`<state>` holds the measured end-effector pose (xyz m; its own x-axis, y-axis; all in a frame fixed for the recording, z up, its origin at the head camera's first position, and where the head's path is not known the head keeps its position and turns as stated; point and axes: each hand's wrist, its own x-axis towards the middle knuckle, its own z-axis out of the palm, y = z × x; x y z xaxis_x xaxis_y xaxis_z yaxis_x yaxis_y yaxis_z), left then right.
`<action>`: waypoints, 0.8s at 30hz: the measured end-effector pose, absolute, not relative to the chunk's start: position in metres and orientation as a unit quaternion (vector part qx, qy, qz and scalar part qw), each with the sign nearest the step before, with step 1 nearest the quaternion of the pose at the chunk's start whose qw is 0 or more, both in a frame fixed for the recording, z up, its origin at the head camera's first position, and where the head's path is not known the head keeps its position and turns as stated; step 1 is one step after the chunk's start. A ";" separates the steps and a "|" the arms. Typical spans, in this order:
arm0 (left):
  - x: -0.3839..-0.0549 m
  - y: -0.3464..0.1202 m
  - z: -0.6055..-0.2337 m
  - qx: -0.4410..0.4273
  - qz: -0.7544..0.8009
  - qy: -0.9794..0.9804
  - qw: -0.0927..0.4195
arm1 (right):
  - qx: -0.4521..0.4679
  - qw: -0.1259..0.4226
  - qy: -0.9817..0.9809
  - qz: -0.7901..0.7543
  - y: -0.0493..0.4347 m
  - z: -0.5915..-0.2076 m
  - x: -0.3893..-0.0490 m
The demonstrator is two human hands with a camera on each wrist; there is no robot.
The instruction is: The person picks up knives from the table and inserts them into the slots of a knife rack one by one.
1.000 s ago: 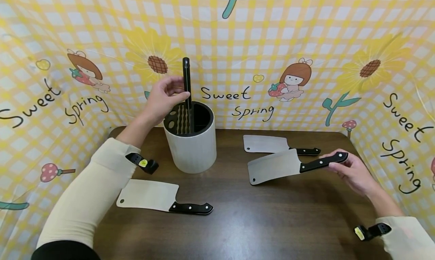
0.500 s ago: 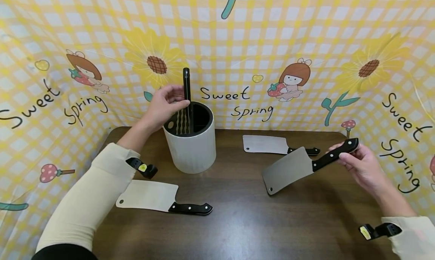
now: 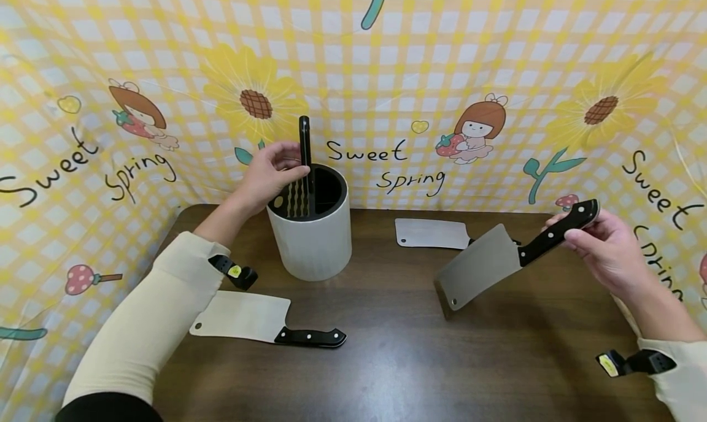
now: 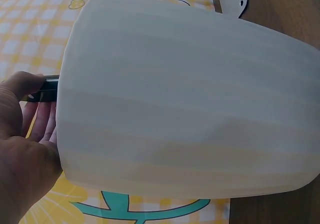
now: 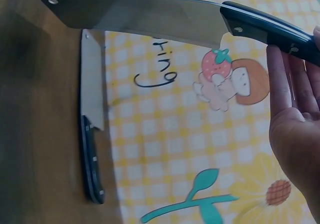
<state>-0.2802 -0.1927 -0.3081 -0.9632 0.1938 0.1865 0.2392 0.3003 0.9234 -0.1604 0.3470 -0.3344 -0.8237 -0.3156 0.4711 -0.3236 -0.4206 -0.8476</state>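
My left hand (image 3: 266, 175) pinches the black handle of a knife (image 3: 304, 134) standing upright in the white round knife holder (image 3: 312, 250). The blade is hidden inside; that holder's wall fills most of the left wrist view, where the black handle (image 4: 49, 88) shows between thumb and fingers. At the right, my right hand (image 3: 615, 253) grips a cleaver (image 3: 482, 272) by its riveted black handle, the blade slanting down to the left above the table. Behind it lies another cleaver (image 3: 429, 233), its handle mostly covered in the head view but fully visible in the right wrist view.
A third cleaver (image 3: 243, 314) lies at the front left of the brown table (image 3: 381, 342), its blade partly behind the left sleeve. Yellow checked cloth (image 3: 353, 72) rises along the back and both sides. The holder's black top has wavy slots and a wider opening.
The upright knife has sunk lower in the holder along with my left hand. My right hand has moved up and right, lifting the cleaver and tilting its blade more steeply.
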 end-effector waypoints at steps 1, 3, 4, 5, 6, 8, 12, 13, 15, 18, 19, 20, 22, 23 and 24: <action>-0.281 -0.193 -0.308 -0.133 -0.573 -0.809 0.020 | 0.291 0.006 -0.543 0.788 0.346 -0.331 -0.161; -0.282 -0.193 -0.309 -0.128 -0.571 -0.811 0.020 | 0.280 0.009 -0.542 0.792 0.344 -0.326 -0.162; -0.283 -0.193 -0.309 -0.126 -0.570 -0.812 0.020 | 0.276 0.011 -0.539 0.796 0.343 -0.324 -0.162; -0.283 -0.193 -0.309 -0.124 -0.569 -0.813 0.021 | 0.271 0.012 -0.545 0.793 0.342 -0.321 -0.162; -0.284 -0.193 -0.310 -0.123 -0.568 -0.814 0.021 | 0.266 0.014 -0.550 0.791 0.340 -0.319 -0.162; -0.285 -0.193 -0.310 -0.119 -0.566 -0.815 0.021 | 0.257 0.016 -0.562 0.786 0.337 -0.313 -0.162; -0.286 -0.192 -0.310 -0.119 -0.567 -0.815 0.019 | 0.248 0.020 -0.583 0.774 0.332 -0.302 -0.162; -0.286 -0.192 -0.309 -0.119 -0.569 -0.813 0.020 | 0.248 0.021 -0.586 0.771 0.331 -0.300 -0.163; -0.284 -0.193 -0.308 -0.118 -0.576 -0.809 0.024 | 0.248 0.025 -0.593 0.765 0.329 -0.295 -0.164; -0.281 -0.194 -0.303 -0.113 -0.587 -0.800 0.044 | 0.250 0.028 -0.602 0.758 0.325 -0.287 -0.166; -0.280 -0.195 -0.300 -0.111 -0.593 -0.795 0.055 | 0.255 0.025 -0.604 0.754 0.324 -0.285 -0.166; -0.278 -0.195 -0.297 -0.108 -0.601 -0.789 0.068 | 0.260 0.022 -0.605 0.752 0.322 -0.282 -0.167; -0.275 -0.197 -0.290 -0.107 -0.617 -0.775 0.091 | 0.262 0.018 -0.609 0.749 0.318 -0.278 -0.169; -0.274 -0.197 -0.286 -0.107 -0.624 -0.767 0.102 | 0.262 0.018 -0.612 0.746 0.316 -0.277 -0.169; -0.272 -0.197 -0.282 -0.108 -0.634 -0.758 0.109 | 0.261 0.017 -0.614 0.745 0.314 -0.275 -0.170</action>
<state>-0.2718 -0.1972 -0.2821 -0.9529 0.0263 0.3023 0.3022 0.1722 0.9376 -0.1698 0.3139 -0.2755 -0.8631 -0.2946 0.4102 -0.3465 -0.2453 -0.9054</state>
